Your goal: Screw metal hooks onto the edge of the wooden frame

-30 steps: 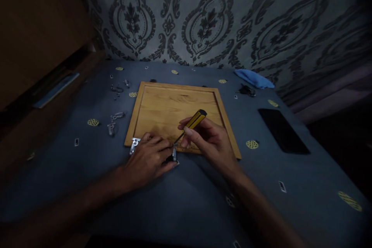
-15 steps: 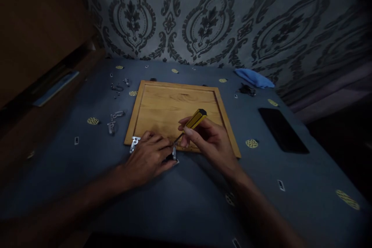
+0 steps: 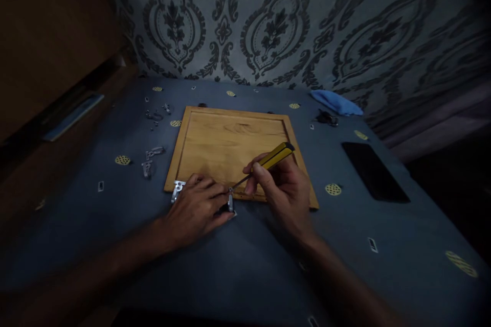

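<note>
A wooden panel [image 3: 233, 138] with a raised frame lies on the blue patterned cloth. My right hand [image 3: 284, 189] grips a yellow and black screwdriver [image 3: 274, 157], its shaft slanting down to the left. The tip meets a metal hinge [image 3: 230, 202] at the panel's near edge. My left hand [image 3: 199, 204] presses on that edge, fingers bent around the hinge, which is partly hidden. Another metal hinge [image 3: 177, 190] sits at the near left corner, beside the left hand.
Loose hinges [image 3: 147, 167] and small metal parts [image 3: 154, 115] lie left of the panel. To the right are a black phone [image 3: 375, 172], a blue cloth [image 3: 337, 102] and a dark object [image 3: 327, 118]. A patterned wall rises behind.
My right hand has shifted right, and the screwdriver handle has swung right and leans lower. My left hand has stayed in place on the hinge.
</note>
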Motion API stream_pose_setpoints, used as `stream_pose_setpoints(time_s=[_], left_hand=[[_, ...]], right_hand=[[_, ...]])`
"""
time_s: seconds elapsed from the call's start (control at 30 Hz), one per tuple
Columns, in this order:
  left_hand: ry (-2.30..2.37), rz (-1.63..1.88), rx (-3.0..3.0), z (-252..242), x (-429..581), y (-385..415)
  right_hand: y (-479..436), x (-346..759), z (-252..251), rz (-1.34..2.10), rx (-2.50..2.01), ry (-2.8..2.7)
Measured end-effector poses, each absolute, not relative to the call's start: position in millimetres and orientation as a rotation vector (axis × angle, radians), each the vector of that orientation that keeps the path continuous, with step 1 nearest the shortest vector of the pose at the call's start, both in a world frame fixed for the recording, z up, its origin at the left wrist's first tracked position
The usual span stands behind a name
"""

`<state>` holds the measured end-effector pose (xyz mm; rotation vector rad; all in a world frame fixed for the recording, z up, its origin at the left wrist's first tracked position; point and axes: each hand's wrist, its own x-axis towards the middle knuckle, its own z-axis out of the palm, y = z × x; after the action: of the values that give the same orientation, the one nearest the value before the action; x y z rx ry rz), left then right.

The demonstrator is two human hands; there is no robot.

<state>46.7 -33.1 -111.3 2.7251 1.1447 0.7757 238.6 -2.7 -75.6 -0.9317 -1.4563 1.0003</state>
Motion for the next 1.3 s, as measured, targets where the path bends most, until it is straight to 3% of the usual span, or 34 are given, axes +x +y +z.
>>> stream_pose_setpoints(time_s=[1.3], left_hand=[[1.141,0.743,2.722,-108,46,-33]], right_hand=[[4,245,-66,1.223,-0.915,-1.624]])
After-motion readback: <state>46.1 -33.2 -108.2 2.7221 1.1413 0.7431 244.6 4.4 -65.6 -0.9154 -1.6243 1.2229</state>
